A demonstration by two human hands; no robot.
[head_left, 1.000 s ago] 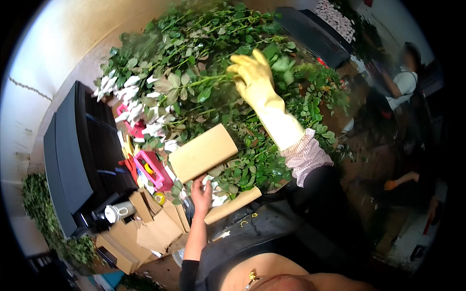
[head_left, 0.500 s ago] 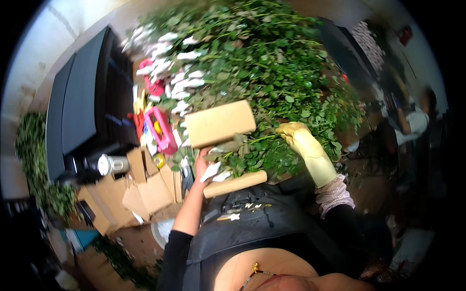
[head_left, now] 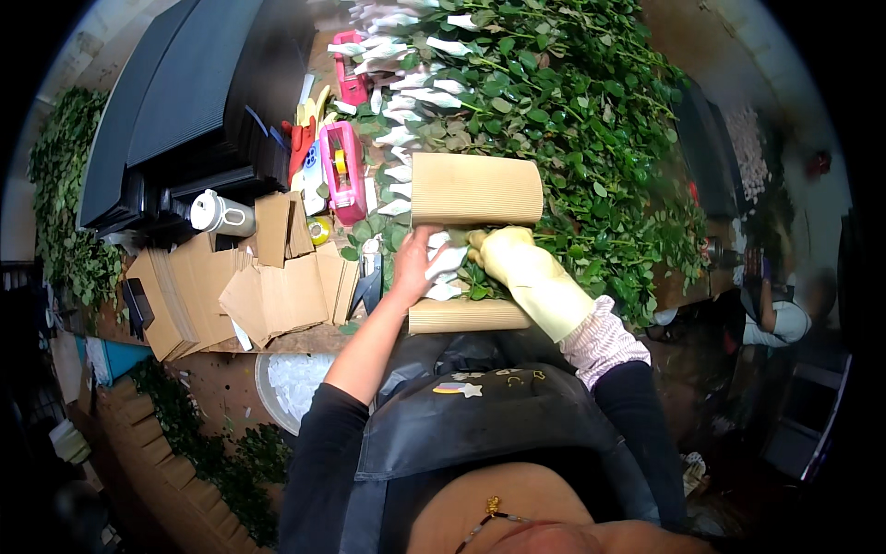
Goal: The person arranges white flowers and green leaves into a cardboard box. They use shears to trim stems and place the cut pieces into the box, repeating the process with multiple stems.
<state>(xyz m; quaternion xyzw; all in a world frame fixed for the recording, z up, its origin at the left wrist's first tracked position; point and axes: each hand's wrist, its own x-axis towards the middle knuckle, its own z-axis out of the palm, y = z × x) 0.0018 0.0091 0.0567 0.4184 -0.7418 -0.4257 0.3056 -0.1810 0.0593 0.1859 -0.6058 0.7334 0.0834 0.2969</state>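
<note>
A sheet of corrugated cardboard [head_left: 475, 189] lies on the bench before me, its far part curled up and its near edge [head_left: 469, 316] rolled toward me. Between these two parts rest leafy rose stems with white-sleeved heads [head_left: 447, 262]. My bare left hand [head_left: 417, 268] is closed about the heads at the cardboard's left end. In a pale yellow rubber glove, my right hand [head_left: 512, 257] has its fingers bent onto the stems just right of the heads; its fingertips are partly hidden.
A large heap of leafy stems [head_left: 572, 120] with white-sleeved heads covers the far bench. Leftward are pink tape dispensers [head_left: 343, 171], scissors [head_left: 369, 268], cardboard pieces [head_left: 286, 295], a white mug [head_left: 221, 214] and stacked black boards [head_left: 208, 102]. Below the bench stands a bucket [head_left: 268, 392]. Another person [head_left: 780, 314] sits far right.
My right hand has moved left along the stems, from their leafy part to close by the white heads. My left hand stays at the heads. The whole view has shifted.
</note>
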